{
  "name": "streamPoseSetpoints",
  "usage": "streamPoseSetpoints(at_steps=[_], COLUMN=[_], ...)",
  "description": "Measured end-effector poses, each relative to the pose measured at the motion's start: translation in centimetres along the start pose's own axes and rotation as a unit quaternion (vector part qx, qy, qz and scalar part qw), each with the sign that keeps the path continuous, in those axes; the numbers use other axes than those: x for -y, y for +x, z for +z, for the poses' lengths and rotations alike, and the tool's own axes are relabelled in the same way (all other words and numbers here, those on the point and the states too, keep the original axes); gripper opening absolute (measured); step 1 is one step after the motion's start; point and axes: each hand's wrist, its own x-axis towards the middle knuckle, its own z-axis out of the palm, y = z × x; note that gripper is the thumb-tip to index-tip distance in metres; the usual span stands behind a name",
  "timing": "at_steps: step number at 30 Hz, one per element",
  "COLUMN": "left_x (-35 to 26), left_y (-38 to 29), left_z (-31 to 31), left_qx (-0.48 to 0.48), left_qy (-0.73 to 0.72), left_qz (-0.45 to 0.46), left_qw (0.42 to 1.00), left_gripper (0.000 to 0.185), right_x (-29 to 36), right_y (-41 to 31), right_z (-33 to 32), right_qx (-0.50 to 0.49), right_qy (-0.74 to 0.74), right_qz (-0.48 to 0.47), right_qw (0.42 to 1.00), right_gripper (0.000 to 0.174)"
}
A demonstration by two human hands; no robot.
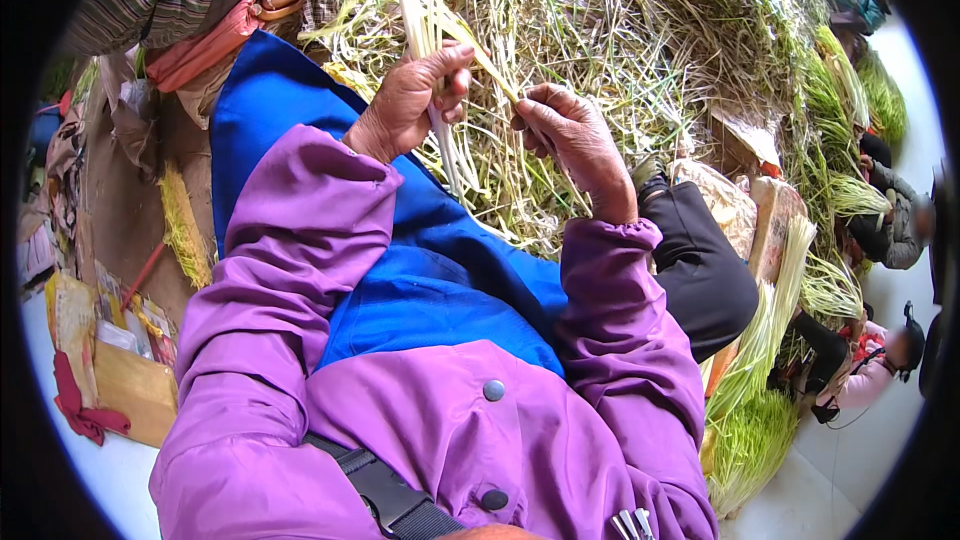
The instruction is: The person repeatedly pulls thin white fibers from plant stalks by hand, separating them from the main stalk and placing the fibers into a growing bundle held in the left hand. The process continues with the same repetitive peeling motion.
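My left hand [421, 94] is closed around a small bunch of pale green-white plant stalks [417, 11], whose white lower ends hang below the palm. To its right, my right hand [559, 120] pinches a yellowish leaf or outer strip [491, 67] between thumb and fingers; this strip slants up towards the stalks in my left hand. Whether it is still joined to a stalk cannot be told. Beneath both hands spreads a thick heap of loose green and dry stalks and leaves [600, 52]. A blue cloth apron [427, 255] covers my lap.
Long bundles of pale stalks [757, 337] and a green-topped bundle [754, 442] lie at the right. Other people sit along the far right, and a person in striped clothing is at upper left. A yellow brush-like bundle [182, 225] and a tan box [135, 394] are at the left.
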Motion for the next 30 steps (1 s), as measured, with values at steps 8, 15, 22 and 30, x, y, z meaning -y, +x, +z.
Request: streamPoseSetpoints(at_steps=[8,15,22,30], left_x=[0.3,0.8,0.3,-3.2], left_y=[-0.7,-0.2,0.0,1.2], left_z=[0.9,0.7,2.0,-3.4], left_qx=[0.008,-0.022,-0.128,-0.100], left_qy=[0.083,0.122,0.053,-0.117], left_qz=[0.022,0.051,0.055,0.161], left_qw=[0.996,0.991,0.989,0.975], left_gripper=[0.020,0.019,0.024,0.016], right_x=[-0.4,-2.1,-3.1,-3.0], right_y=[0.7,2.0,3.9,4.7], right_z=[2.2,2.2,0.8,-9.9], right_qx=[0.021,-0.016,-0.098,-0.284], right_qy=[0.091,0.130,0.294,0.198], right_qz=[-0.033,-0.033,-0.100,-0.120], right_qw=[0.995,0.991,0.945,0.930], right_gripper=[0.022,0.018,0.014,0.010])
